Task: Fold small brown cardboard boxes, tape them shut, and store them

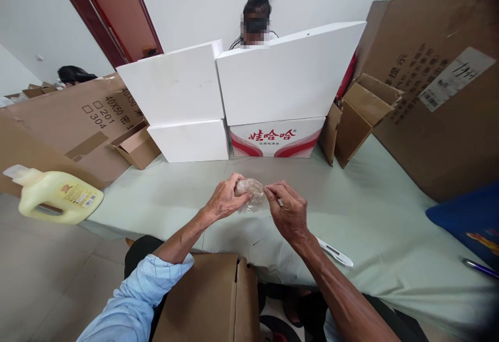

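Note:
Above the middle of the pale green tablecloth, my left hand [226, 196] is closed around a rounded, crinkled bundle of clear plastic film [251, 194]. The thumb presses on its near face and the fingers go behind it. My right hand [287, 208] pinches at the bundle's right edge, thumb and fingertips together. Whatever thin piece lies between those fingertips is too small to make out. Under my right forearm lies a white utility knife [336, 252], partly covered by the arm.
White boxes [284, 77] are stacked across the table's back, one with red print [278, 138]. A person [255, 17] is behind them. Cartons stand left [132, 144] and right [358, 113]. A yellow jug [60, 196] is at left, a pen [479, 267] at right, a carton [198, 300] below.

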Demonstrator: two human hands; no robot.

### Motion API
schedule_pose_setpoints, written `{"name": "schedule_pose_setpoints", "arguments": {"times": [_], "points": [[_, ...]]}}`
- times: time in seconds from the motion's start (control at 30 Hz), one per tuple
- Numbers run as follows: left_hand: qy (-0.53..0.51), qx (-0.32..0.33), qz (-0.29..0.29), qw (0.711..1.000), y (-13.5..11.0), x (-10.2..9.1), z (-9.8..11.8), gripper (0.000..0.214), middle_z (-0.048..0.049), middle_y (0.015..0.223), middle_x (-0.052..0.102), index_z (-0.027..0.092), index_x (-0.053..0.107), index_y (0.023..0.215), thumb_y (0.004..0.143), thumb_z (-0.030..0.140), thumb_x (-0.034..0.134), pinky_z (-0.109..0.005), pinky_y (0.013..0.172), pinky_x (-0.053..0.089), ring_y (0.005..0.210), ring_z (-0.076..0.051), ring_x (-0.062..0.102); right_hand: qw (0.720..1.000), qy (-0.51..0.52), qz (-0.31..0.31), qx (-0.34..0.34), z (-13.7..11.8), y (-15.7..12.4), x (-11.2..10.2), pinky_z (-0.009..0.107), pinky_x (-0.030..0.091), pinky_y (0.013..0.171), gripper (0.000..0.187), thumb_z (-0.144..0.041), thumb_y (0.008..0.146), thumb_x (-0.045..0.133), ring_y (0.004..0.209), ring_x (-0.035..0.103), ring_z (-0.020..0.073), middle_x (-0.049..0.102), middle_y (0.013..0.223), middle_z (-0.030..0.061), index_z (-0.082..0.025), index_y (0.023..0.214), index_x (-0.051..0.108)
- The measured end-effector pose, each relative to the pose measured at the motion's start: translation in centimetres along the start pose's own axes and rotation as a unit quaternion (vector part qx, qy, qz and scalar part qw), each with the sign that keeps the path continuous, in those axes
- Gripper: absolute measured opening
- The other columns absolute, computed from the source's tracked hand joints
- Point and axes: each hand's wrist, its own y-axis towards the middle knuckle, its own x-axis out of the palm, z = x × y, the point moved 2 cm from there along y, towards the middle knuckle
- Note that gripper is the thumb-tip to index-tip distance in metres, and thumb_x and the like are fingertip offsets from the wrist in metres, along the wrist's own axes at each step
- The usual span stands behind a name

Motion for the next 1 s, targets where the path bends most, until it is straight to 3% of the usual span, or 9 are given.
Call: {"name": "schedule_pose_setpoints", "arguments": {"times": [0.13, 0.27, 0.37, 0.47, 0.53, 0.67, 0.87, 0.93, 1.0], "points": [[0.036, 0.02, 0.032, 0.999, 0.5, 0.2, 0.8, 0.03, -0.0019, 0.092, 0.078, 0.022, 0.074, 0.116, 0.088, 0.033, 0.079, -0.029, 0.073, 0.047, 0.077, -0.019, 0.065, 0.996, -0.046, -0.014, -0.08, -0.6, -0.5, 0.7, 0.035, 0.053, 0.079, 0.032, -0.03, 0.113, 0.051, 0.082, 0.067, 0.0219, 0.073, 0.086, 0.0071, -0.027, 0.088, 0.072], [-0.038, 0.015, 0.046, 0.998, 1.1, 0.8, 1.0, 0.033, -0.0018, 0.096, 0.079, 0.019, 0.076, 0.117, 0.084, 0.023, 0.076, -0.025, 0.072, 0.048, 0.077, -0.016, 0.065, 0.99, -0.053, -0.011, -0.129, -1.0, -1.0, 1.6, 0.036, 0.051, 0.082, 0.031, -0.024, 0.112, 0.051, 0.081, 0.064, 0.022, 0.073, 0.084, 0.0066, -0.026, 0.088, 0.07], [-0.137, -0.014, -0.009, 0.99, 1.1, 0.6, 0.6, 0.038, 0.0001, 0.088, 0.074, 0.016, 0.075, 0.117, 0.08, 0.026, 0.079, -0.023, 0.068, 0.046, 0.075, -0.014, 0.063, 0.991, -0.062, -0.017, -0.119, -0.9, -1.1, 1.9, 0.038, 0.05, 0.081, 0.031, -0.024, 0.112, 0.05, 0.082, 0.062, 0.0227, 0.074, 0.087, 0.0071, -0.027, 0.089, 0.071], [-0.249, -0.026, -0.093, 0.964, 0.6, 0.1, 0.4, 0.051, -0.0042, 0.099, 0.075, 0.016, 0.072, 0.125, 0.08, 0.038, 0.083, -0.025, 0.076, 0.051, 0.087, -0.017, 0.067, 0.989, -0.084, -0.003, -0.122, -0.8, -1.0, 1.8, 0.038, 0.048, 0.076, 0.032, -0.024, 0.112, 0.049, 0.079, 0.059, 0.0231, 0.072, 0.086, 0.0071, -0.027, 0.091, 0.072], [-0.283, -0.03, -0.112, 0.952, 0.3, -0.2, 0.4, 0.059, -0.006, 0.105, 0.075, 0.016, 0.07, 0.127, 0.078, 0.045, 0.087, -0.027, 0.078, 0.053, 0.09, -0.018, 0.067, 0.986, -0.093, -0.002, -0.139, -0.9, -1.0, 1.8, 0.038, 0.047, 0.076, 0.031, -0.021, 0.112, 0.049, 0.079, 0.057, 0.023, 0.071, 0.086, 0.0069, -0.026, 0.091, 0.072], [-0.231, -0.027, -0.037, 0.972, 0.4, 0.2, 0.0, 0.057, 0.0004, 0.083, 0.066, 0.017, 0.071, 0.11, 0.074, 0.055, 0.092, -0.025, 0.068, 0.045, 0.073, -0.014, 0.058, 0.977, -0.133, -0.032, -0.165, -1.8, -1.3, 2.4, 0.039, 0.043, 0.075, 0.032, -0.016, 0.11, 0.049, 0.08, 0.055, 0.0226, 0.072, 0.088, 0.006, -0.027, 0.091, 0.072], [-0.243, -0.018, 0.018, 0.97, 1.2, 0.7, -0.9, 0.052, 0.0006, 0.08, 0.066, 0.016, 0.073, 0.103, 0.072, 0.052, 0.093, -0.024, 0.067, 0.046, 0.072, -0.013, 0.057, 0.977, -0.12, -0.03, -0.175, -2.2, -1.7, 2.5, 0.04, 0.044, 0.079, 0.023, -0.014, 0.106, 0.055, 0.088, 0.06, 0.0227, 0.074, 0.097, 0.0054, -0.028, 0.102, 0.073], [-0.261, -0.015, 0.05, 0.964, 1.5, 0.0, -1.0, 0.053, 0.0007, 0.08, 0.067, 0.016, 0.072, 0.102, 0.069, 0.052, 0.095, -0.023, 0.066, 0.046, 0.07, -0.012, 0.057, 0.986, -0.074, 0.006, -0.148, -1.9, -1.7, 2.0, 0.043, 0.05, 0.089, 0.019, -0.019, 0.105, 0.06, 0.103, 0.064, 0.0257, 0.074, 0.112, 0.0089, -0.028, 0.116, 0.073], [-0.287, -0.012, 0.081, 0.954, 1.7, -0.6, -1.0, 0.056, 0.0003, 0.081, 0.068, 0.017, 0.071, 0.102, 0.067, 0.053, 0.095, -0.023, 0.066, 0.047, 0.07, -0.012, 0.058, 0.996, -0.018, 0.061, -0.06, -1.3, -1.5, 1.6, 0.05, 0.053, 0.099, 0.028, -0.031, 0.104, 0.067, 0.117, 0.064, 0.0301, 0.07, 0.128, 0.0141, -0.027, 0.131, 0.069]]}}
